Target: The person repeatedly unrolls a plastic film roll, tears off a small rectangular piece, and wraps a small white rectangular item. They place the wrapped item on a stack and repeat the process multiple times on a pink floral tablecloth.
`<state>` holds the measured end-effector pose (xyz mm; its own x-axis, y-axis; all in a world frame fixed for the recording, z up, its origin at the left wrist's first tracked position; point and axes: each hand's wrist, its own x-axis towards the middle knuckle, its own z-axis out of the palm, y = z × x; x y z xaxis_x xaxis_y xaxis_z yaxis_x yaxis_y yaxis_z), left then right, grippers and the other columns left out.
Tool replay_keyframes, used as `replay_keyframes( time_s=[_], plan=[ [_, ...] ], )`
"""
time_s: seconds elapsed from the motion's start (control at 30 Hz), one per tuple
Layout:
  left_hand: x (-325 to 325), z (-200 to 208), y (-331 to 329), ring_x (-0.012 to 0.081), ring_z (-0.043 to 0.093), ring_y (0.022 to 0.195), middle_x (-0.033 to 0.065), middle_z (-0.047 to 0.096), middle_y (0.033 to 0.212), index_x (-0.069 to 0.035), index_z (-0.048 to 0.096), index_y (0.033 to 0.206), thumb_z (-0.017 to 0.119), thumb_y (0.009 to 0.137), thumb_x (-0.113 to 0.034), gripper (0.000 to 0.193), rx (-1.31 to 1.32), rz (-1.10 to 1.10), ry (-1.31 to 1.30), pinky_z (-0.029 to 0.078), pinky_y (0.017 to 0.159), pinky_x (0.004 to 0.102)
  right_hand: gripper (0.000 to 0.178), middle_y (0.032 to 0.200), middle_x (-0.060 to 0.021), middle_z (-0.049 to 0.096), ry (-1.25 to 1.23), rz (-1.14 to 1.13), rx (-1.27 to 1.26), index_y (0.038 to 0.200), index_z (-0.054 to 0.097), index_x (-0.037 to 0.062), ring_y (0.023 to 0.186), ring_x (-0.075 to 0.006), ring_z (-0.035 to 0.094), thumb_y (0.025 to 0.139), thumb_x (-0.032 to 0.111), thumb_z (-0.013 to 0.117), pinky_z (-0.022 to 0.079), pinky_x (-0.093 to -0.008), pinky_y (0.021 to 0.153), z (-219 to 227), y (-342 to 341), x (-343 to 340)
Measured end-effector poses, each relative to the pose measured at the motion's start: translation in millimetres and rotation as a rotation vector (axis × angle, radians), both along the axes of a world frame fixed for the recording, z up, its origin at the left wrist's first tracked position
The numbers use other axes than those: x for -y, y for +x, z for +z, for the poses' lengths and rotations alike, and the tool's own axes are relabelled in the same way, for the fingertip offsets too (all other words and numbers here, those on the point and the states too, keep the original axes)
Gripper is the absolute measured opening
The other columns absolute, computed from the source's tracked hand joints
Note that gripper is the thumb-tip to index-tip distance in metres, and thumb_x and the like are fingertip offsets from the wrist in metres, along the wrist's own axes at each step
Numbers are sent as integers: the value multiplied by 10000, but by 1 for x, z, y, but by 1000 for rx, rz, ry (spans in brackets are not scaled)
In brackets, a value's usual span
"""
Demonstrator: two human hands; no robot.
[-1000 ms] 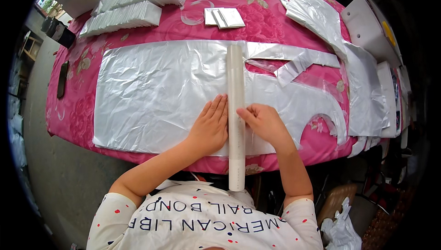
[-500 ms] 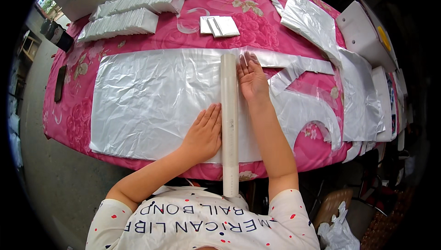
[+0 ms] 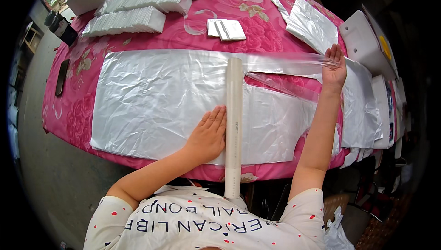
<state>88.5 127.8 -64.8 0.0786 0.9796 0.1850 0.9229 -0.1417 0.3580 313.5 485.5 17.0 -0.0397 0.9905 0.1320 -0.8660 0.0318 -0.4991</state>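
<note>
A silvery-white plastic bag (image 3: 151, 98) lies flat on the pink flowered tablecloth, its handle strips stretching to the right. Across it, from its far edge to past the table's front edge, rests a pale tube (image 3: 234, 126). My left hand (image 3: 209, 133) lies flat on the bag, fingers stretched out, fingertips against the tube's left side. At the right end of the far handle strip (image 3: 280, 61) is my right hand (image 3: 335, 71), fingers straight and its palm turned up. The clear film of the strip reaches its fingers; no grip on it shows.
Rows of folded white packets (image 3: 124, 22) stand at the far left, with a few flat packets (image 3: 226, 29) nearer the middle. A dark phone-like slab (image 3: 62, 78) lies at the left edge. Folded silvery plastic (image 3: 312, 25) and a white box (image 3: 365, 43) occupy the right side.
My right hand has moved from beside the tube to the right, along the far handle strip, which now lies straighter. My left hand stays by the tube.
</note>
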Motion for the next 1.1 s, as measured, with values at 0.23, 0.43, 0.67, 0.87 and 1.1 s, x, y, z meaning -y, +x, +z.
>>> replay_keyframes(
  time_s=[0.23,0.43,0.67,0.87,1.1],
  plan=[
    [-2,-4,4,354,266,1330,254,307,1400,114,346,1303,415,850,-172,541,20,-33,38,196,1095,434,296,1172,-214,561,-31,-291,103,1089,457,-30,1108,-334,546,992,145,238,469,-485,923,70,13,0],
    [3,-6,-2,358,284,1321,260,331,1383,110,368,1292,420,845,-173,532,10,7,51,204,1091,441,350,1252,-169,518,347,21,420,1255,447,13,1154,-259,518,994,190,295,409,-345,1001,113,-151,144],
    [4,-18,1,344,309,1320,260,320,1395,96,350,1309,438,856,-193,545,3,-5,223,231,1079,458,323,1211,-173,542,875,544,960,1213,465,-6,1097,-274,538,911,107,469,407,-370,922,0,-346,302],
    [-1,-20,3,329,285,1336,237,302,1416,86,329,1332,358,882,-243,559,-15,21,128,217,1089,441,549,1397,-213,332,1217,455,1478,1344,356,4,1345,-341,211,884,267,501,142,-455,1098,-92,-396,356],
    [2,0,-5,334,295,1325,223,322,1404,70,369,1308,397,867,-178,507,157,33,200,276,1067,424,697,1444,-221,237,1418,799,1128,1369,313,2,1363,-405,109,846,399,548,161,-482,1093,-14,-311,369]
  ],
)
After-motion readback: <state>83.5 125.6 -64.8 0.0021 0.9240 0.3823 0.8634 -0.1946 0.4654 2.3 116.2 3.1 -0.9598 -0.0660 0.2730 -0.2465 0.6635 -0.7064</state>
